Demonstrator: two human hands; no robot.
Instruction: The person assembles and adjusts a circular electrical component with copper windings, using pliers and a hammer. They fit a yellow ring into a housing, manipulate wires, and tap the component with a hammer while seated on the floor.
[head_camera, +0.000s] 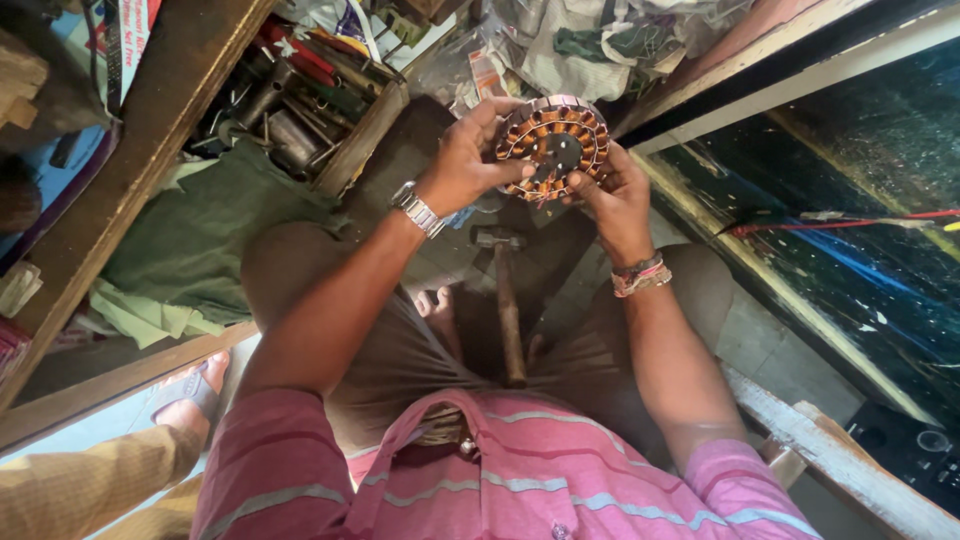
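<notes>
Gripping a round copper-wound motor stator at its rim, the left hand and right hand hold it above the lap. It could slip onto the wooden-handled hammer below, likely nicking the windings.

The motor stator is a round ring with many copper wire coils sitting around a dark centre with a hole. Its outer edge is grey metal. It is facing the camera, tilted a little, and it is being held up in the air above the lap, between both hands.
</notes>
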